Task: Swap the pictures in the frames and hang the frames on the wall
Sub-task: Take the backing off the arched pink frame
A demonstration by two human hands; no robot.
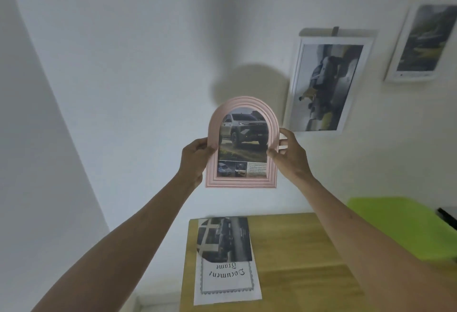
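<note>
I see the left hand (196, 157) gripping the left edge of a pink arched frame (243, 180), raised in front of the wall (148, 64), and the right hand (288, 154) pinching its right edge. Right of it hang two white frames (295, 84) (395, 64). Below, a paper sheet (226, 279) lies on a wooden table (296, 250).

Matt pink frame (241, 183), wooden table (291, 242), paper sheet (226, 279).
</note>
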